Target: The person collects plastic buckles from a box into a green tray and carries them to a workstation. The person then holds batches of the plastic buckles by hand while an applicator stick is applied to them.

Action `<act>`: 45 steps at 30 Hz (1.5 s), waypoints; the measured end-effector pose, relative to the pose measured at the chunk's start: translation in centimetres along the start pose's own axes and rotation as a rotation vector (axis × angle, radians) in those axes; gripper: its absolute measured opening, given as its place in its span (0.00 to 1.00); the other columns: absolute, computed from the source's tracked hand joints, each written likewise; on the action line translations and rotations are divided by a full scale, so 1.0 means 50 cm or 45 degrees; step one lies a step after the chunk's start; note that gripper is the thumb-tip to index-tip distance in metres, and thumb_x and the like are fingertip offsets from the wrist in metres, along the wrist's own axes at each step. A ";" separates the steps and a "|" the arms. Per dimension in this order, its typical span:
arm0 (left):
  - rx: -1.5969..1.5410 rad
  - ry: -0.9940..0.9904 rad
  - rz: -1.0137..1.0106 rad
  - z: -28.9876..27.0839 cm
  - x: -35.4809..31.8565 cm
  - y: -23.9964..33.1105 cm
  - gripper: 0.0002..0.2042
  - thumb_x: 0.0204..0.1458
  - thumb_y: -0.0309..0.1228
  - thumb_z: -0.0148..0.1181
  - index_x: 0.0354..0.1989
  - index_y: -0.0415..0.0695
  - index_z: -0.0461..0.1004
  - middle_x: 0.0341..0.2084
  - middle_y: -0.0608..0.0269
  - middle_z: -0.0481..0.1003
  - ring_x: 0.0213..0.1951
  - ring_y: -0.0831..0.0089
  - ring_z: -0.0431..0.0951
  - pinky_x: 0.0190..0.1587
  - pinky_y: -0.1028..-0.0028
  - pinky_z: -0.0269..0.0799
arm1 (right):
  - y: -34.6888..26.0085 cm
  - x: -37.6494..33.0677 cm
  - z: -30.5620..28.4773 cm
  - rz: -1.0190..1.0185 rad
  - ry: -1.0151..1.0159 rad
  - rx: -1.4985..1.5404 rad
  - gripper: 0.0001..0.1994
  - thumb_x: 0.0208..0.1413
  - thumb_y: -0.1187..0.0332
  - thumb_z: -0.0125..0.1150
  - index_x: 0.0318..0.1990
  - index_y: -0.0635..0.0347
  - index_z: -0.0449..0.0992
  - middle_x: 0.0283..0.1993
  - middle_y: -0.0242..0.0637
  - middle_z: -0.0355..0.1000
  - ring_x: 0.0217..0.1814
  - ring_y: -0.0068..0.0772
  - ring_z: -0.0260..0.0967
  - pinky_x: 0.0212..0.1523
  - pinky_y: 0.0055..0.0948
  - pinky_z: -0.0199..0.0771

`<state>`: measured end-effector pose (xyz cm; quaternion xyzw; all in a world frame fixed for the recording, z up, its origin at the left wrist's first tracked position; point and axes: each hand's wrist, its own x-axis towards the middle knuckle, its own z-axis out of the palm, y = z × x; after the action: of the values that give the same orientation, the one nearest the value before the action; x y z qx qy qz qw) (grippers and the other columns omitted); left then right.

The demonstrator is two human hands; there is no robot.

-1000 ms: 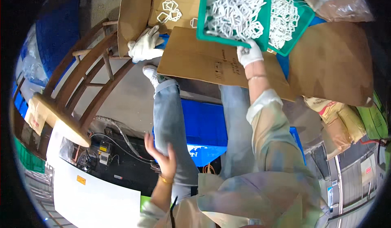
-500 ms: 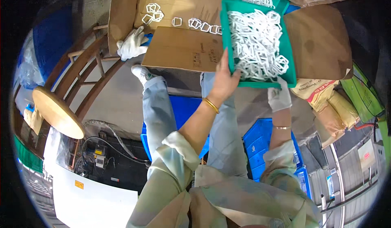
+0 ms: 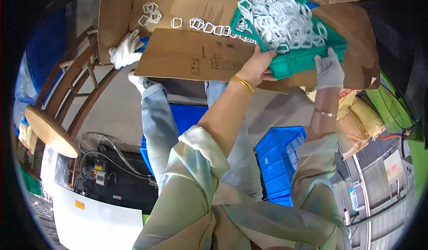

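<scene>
**Both hands now on the green crate, tipped over the cardboard**

Now both hands hold the green plastic crate (image 3: 294, 58) of white plastic rings (image 3: 278, 20). A second ago only the gloved right hand gripped its near rim while the bare left hand hung low by the lap. Half a second ago the left had come up under the crate and the right had dropped lower. At present the left hand (image 3: 257, 67), bare with a gold bangle, has fingers curled against the crate's near left corner. The right hand (image 3: 329, 69), in a white glove, grips the near right edge, fingers wrapped over it. Crate is tilted, high in view, near side lifted above the flat cardboard sheet (image 3: 196, 56). My read: two-handed support gives control of the tilt, so the load is steadier than before.

Surface: brown cardboard sheets spread out. A row of loose white rings (image 3: 209, 27) lies on the cardboard left of the crate, plus a small cluster (image 3: 150, 12) further left. A spare white glove (image 3: 125, 50) rests at the cardboard's left edge.

Room: blue crates (image 3: 281, 161) below between the person's knees, wooden chair frame (image 3: 76, 85) at left, cables and a small box on the floor lower left, sacks at right.
</scene>
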<state>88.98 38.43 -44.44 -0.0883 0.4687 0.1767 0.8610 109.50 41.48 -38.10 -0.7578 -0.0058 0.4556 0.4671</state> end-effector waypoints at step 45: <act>1.372 1.160 1.279 -0.302 -0.569 0.141 0.39 0.40 0.14 0.50 0.68 0.48 0.59 0.61 0.44 0.64 0.63 0.51 0.64 0.65 0.62 0.59 | 0.273 -0.083 0.175 -0.267 -0.912 -1.607 0.35 0.52 0.71 0.60 0.68 0.65 0.54 0.63 0.49 0.66 0.60 0.44 0.68 0.61 0.32 0.65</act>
<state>60.35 33.86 -28.70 0.4870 0.7714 0.2375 0.3336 95.30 38.16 -46.28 -0.6827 -0.4919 0.5383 -0.0478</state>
